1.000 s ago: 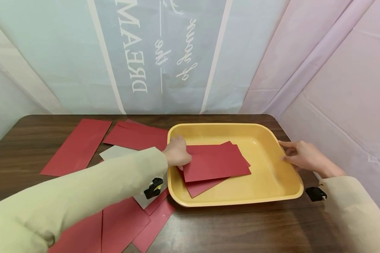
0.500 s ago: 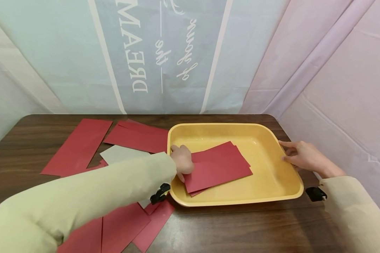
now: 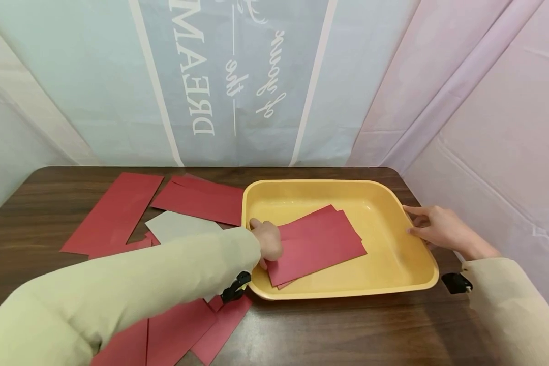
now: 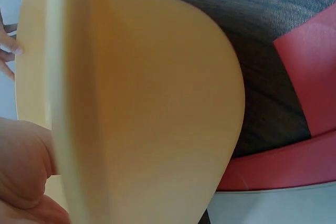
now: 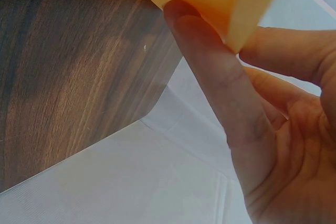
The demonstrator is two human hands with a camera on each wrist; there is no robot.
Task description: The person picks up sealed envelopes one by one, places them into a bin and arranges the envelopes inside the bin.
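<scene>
1. Reference: the dial is centred on the tray, with 12 o'clock at the far edge of the table.
2. Stacked red envelopes point(image 3: 320, 244): at least two, overlapping with offset edges, lying inside the tray toward 9 o'clock of its centre.
3. Yellow tray point(image 3: 395, 267): rests on the table, long sides at 12 and 6 o'clock.
4. My left hand point(image 3: 269, 241): inside the tray at 9 o'clock, touching the near end of the stack. Most of its fingers are hidden; I cannot tell whether they pinch the paper or only press it.
5. My right hand point(image 3: 444, 230): at 3 o'clock, pinching the tray wall at the rim, with digits on both faces.
6. Black wrist units: one at my left cuff point(image 3: 236, 287), one at my right cuff point(image 3: 456, 283).
7. Loose red envelopes point(image 3: 206, 201): spread over the table from 8 to 10 o'clock, several overlapping.
8. Pale grey sheet point(image 3: 178, 226): at 9 o'clock among the loose red envelopes, partly covered by my left sleeve point(image 3: 164, 284).
9. Table point(image 3: 338, 330): dark wood grain, rounded far corners.
10. Printed backdrop point(image 3: 270, 101): hangs at 12 o'clock, white lettering reversed.
11. Pale side cloth point(image 3: 498, 178): beyond the table at 2 o'clock.
</scene>
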